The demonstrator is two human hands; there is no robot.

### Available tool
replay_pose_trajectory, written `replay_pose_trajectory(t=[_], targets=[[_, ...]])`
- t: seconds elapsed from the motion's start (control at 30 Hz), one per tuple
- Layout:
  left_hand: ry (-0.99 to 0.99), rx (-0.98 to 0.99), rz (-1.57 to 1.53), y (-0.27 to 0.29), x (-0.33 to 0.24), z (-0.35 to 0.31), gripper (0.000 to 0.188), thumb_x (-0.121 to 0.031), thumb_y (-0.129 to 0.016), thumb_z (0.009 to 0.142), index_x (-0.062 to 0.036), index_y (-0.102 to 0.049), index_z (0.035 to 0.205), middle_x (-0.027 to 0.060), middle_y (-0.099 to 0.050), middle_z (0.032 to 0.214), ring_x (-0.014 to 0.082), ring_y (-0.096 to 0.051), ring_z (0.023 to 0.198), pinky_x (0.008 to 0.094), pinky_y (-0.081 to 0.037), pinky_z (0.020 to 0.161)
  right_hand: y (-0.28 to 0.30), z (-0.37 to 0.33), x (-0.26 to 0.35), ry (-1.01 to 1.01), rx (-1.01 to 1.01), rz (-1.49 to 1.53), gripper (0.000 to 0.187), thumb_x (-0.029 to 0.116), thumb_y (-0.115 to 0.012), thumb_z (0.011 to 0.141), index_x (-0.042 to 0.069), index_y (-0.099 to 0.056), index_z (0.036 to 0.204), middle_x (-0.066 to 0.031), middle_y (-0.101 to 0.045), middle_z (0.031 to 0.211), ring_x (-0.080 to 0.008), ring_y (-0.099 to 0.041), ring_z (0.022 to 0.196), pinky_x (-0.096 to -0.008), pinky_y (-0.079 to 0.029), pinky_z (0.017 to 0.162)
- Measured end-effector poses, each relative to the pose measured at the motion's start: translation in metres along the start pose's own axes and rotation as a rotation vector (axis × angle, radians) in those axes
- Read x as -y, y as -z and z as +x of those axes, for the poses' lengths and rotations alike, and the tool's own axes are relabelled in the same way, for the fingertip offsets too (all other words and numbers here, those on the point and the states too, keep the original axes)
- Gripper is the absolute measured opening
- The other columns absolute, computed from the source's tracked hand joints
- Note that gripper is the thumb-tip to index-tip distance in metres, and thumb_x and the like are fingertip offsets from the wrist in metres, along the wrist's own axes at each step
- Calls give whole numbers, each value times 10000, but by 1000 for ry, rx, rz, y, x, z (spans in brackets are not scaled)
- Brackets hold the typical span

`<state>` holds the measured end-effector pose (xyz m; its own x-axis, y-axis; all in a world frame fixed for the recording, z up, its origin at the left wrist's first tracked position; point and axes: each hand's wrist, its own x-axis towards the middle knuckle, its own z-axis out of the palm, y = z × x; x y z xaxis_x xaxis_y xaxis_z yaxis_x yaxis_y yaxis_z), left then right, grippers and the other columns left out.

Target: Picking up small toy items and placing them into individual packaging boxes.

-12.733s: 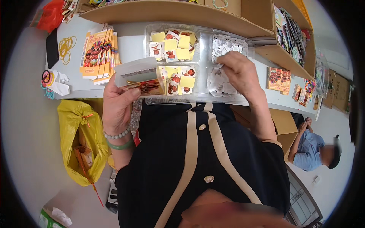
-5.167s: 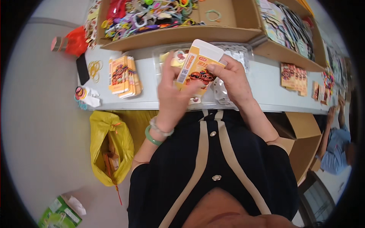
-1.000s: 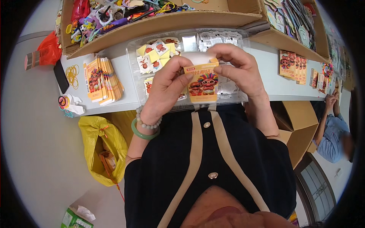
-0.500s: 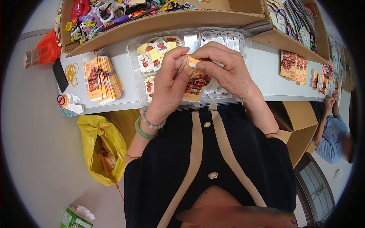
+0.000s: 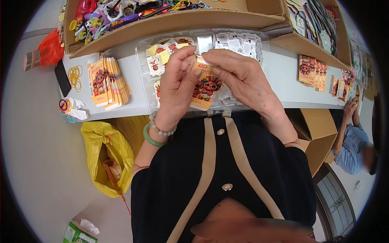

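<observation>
A flat yellow paper packet (image 5: 204, 95) printed with cartoon figures is held upright between my hands, over a clear plastic tray (image 5: 142, 52). My left hand (image 5: 176, 83) grips its left side, thumb on the front and fingers behind. My right hand (image 5: 243, 77) is closed at its top right corner, fingertips along the upper edge; part of that edge is hidden by the fingers. In the tray lie small cartoon stickers (image 5: 154, 65) on the left and white printed sachets (image 5: 243, 44) on the right.
Left on the table are a stack of similar packets (image 5: 107, 83), rubber bands (image 5: 75, 77) and a black phone (image 5: 63, 79). Cardboard boxes (image 5: 182, 20) of trinkets and cards line the back. More packets (image 5: 310, 71) lie right. A yellow bag (image 5: 95, 162) sits below. Another person (image 5: 350, 146) works far right.
The packet's top, bent up between my fingers before, now lies flatter. More of its printed front shows, and my right fingers have shifted along the upper edge.
</observation>
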<state>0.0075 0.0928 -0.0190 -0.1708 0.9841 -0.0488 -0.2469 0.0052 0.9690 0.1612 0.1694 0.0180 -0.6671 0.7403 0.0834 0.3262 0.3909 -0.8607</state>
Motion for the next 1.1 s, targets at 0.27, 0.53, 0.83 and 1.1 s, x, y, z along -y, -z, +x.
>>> replay_pose_trajectory(t=[0.27, 0.53, 0.83, 1.1], targets=[[0, 8, 111, -2, -2, -4, 387, 22, -524, 900, -18, -448, 1278, 77, -619, 1103, 101, -564, 1016, 227, -426, 879, 3, 0, -7, -353, 38, 461, 202, -17, -553, 868, -23, -645, 1048, -132, -660, 1023, -189, -634, 932, -269, -493, 831], [-7, 12, 75, 1, -2, -6, 404, 31, -514, 898, -17, -436, 1292, 87, -608, 1125, 111, -565, 1031, 234, -431, 884, -6, -6, 3, -43, -31, -30, 272, -31, -559, 846, 32, -653, 1093, -119, -667, 1064, -201, -640, 967, -274, -502, 828], [39, 37, 70, 6, -1, -5, 392, 38, -506, 895, -15, -457, 1280, 89, -599, 1138, 99, -547, 1050, 238, -429, 892, -1, -10, -2, -91, 29, 27, 278, -40, -539, 851, 21, -636, 1104, -131, -656, 1075, -195, -629, 981, -281, -495, 841], [73, -3, 55, 3, -5, -6, 361, 8, -556, 877, -24, -519, 1234, 63, -626, 1089, 106, -573, 978, 234, -446, 856, 4, 1, -6, -309, 91, 196, 224, -13, -578, 842, 24, -659, 1048, -113, -684, 985, -145, -650, 901, -253, -508, 777]])
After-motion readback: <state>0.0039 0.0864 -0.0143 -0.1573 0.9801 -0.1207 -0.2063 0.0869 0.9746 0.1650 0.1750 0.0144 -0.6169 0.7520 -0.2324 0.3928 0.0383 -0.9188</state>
